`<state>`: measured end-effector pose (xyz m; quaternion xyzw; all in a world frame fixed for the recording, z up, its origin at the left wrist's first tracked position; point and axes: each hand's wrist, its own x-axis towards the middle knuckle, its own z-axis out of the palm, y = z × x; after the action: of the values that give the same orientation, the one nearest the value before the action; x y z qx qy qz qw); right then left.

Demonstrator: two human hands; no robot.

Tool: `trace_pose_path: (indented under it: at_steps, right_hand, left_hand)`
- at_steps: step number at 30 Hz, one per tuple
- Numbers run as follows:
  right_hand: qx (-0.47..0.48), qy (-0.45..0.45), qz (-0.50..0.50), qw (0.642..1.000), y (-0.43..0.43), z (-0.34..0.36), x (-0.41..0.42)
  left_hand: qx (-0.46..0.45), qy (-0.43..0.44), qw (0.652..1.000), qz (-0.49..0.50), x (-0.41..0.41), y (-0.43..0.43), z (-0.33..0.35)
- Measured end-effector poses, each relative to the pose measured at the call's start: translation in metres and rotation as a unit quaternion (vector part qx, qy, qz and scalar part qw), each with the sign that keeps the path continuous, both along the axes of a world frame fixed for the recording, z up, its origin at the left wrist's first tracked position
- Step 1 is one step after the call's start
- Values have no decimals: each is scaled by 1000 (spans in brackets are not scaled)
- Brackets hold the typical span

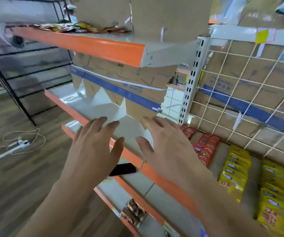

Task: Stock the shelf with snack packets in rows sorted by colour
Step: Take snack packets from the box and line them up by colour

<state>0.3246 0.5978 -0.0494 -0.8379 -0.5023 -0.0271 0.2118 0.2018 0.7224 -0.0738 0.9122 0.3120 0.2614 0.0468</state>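
Yellow packets (235,175) and red packets (206,147) bear unreadable labels; left grip (95,147) and right grip (168,144) spread, empty.

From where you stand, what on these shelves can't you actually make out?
Head view only:
- Top-shelf packets: motion blur, print unreadable.
- Black object: partly behind the left hand, identity unclear.
- Red packets: near end hidden by the right hand and forearm.
- Yellow packets: cut off by the frame's lower right edge, count unknown.
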Motion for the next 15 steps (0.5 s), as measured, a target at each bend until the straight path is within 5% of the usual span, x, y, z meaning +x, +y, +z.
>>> trace_pose_path:
  at_steps: [15]
  right_hand:
    - [182, -118, 94, 972, 158, 77, -35]
  left_hand:
    - [23, -149, 988, 18, -12, 172, 73]
